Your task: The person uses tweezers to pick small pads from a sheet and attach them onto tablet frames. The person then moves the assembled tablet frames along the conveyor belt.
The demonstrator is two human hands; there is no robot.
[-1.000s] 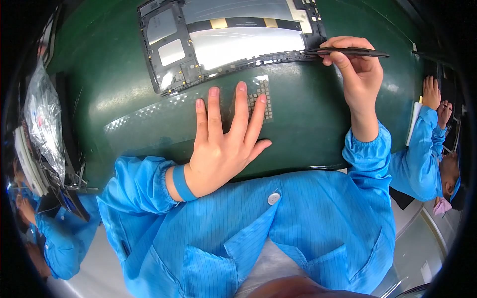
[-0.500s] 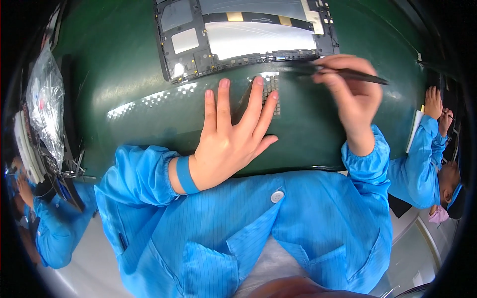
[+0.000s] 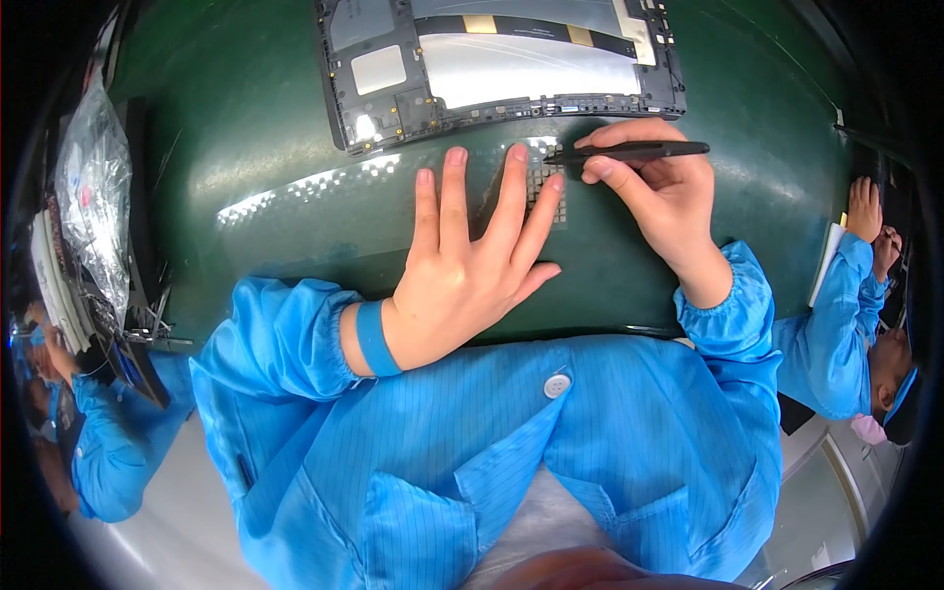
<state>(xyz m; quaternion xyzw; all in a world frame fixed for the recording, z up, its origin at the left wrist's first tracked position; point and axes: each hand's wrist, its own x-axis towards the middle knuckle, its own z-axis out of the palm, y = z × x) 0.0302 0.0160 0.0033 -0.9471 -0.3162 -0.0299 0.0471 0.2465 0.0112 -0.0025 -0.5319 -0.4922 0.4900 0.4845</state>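
Green mat bears, from left, the left hand lying flat with fingers spread, pinning a small grid of tiny parts, and the right hand pinching black tweezers whose tip, if it slips, could scatter them toward the far open tablet frame.
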